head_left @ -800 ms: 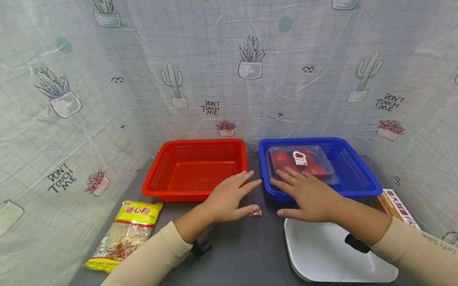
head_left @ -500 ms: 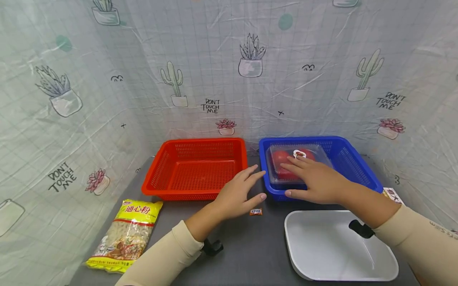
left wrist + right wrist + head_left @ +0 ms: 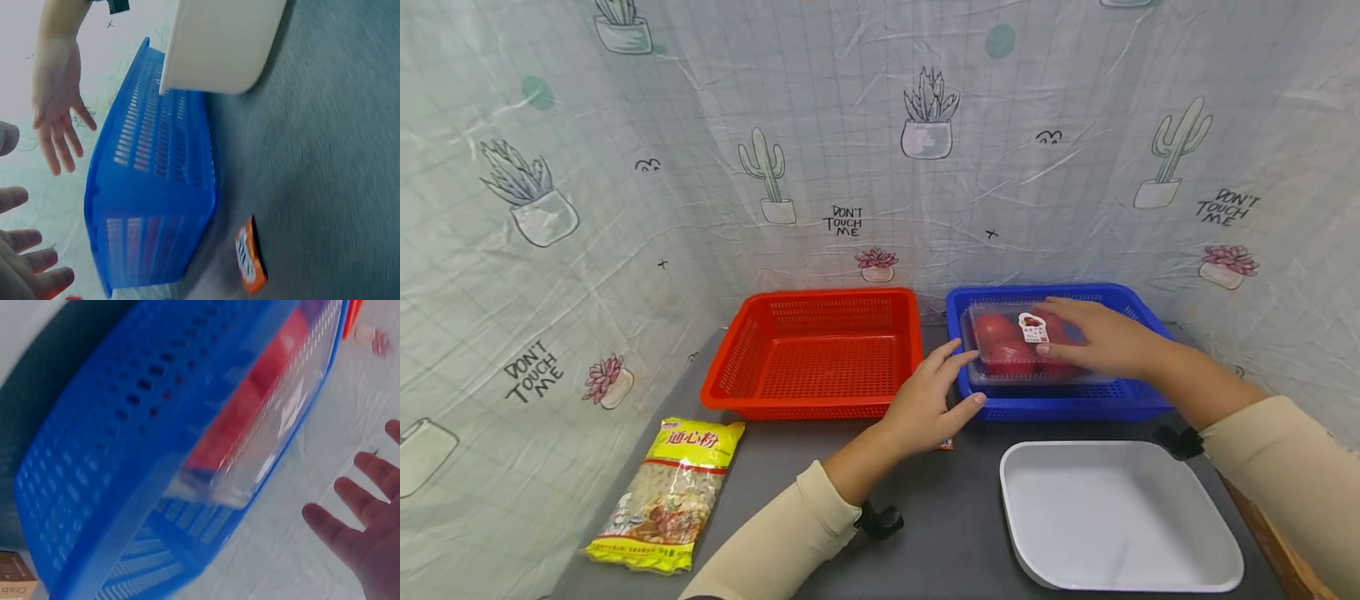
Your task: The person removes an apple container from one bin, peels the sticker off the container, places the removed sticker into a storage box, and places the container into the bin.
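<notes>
centre right: clear fruit box (image 3: 1006,354) overhung by wide-spread right hand (image 3: 1097,337) | centre: left hand (image 3: 925,408), also wide, seen at box's lower left

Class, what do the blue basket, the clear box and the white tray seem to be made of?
Blue basket: likely moulded plastic, smooth, evenly coloured, with regular slots.
Clear box: probably thin, glossy plastic; red fruit shows through and highlights streak it.
White tray: perhaps plastic, smooth and opaque with rounded corners; enamel can't be ruled out.
</notes>
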Demonstrator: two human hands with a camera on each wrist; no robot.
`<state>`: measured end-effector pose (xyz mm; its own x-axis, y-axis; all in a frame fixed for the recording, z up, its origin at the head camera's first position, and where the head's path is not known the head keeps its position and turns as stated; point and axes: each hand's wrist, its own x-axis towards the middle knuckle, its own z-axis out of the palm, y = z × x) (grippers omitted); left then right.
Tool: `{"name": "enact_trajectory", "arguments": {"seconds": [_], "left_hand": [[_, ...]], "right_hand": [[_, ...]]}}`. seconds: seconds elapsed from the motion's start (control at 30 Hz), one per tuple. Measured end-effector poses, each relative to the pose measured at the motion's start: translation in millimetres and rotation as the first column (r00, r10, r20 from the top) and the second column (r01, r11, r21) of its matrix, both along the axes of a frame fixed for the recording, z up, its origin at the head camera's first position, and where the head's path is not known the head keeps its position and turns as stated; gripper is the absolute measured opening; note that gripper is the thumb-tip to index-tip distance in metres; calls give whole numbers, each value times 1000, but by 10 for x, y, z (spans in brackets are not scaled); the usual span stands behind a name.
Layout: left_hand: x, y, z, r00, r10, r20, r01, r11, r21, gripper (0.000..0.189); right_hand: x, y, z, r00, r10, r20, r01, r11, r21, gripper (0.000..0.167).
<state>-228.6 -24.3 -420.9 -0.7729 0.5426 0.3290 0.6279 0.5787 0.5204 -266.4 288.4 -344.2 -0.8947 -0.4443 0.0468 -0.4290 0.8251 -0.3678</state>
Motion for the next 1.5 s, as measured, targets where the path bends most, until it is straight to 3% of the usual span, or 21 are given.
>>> {"name": "enact_trajectory", "arguments": {"seconds": [0.27, 0.5, 0.7, 0.93, 1.27, 1.5], "left_hand": [[2, 244, -62, 990, 54, 130, -70, 990, 121, 65], [-14, 400, -120, 970, 111, 215, -160, 962, 223, 60], [-27, 493, -226, 953, 189, 237, -247, 938, 243, 54], [-12, 517, -375, 918, 266, 293, -342, 906, 248, 52], [-54, 470, -476, 905, 252, 342, -353, 895, 274, 51], [-82, 428, -507, 894, 231, 385, -340, 908, 246, 53]], "right_hand": [[-226, 308, 6, 998, -35, 47, 39, 996, -81, 74], [-451, 524, 59, 978, -101, 181, 129, 980, -151, 75], [-642, 666, 46, 967, -132, 217, 166, 975, -147, 78], [-884, 764, -42, 961, -138, 238, 174, 976, -134, 77], [-1118, 906, -205, 948, -100, 301, 157, 972, -173, 66], [-1221, 1061, -432, 885, -51, 463, 198, 941, -274, 70]]}}
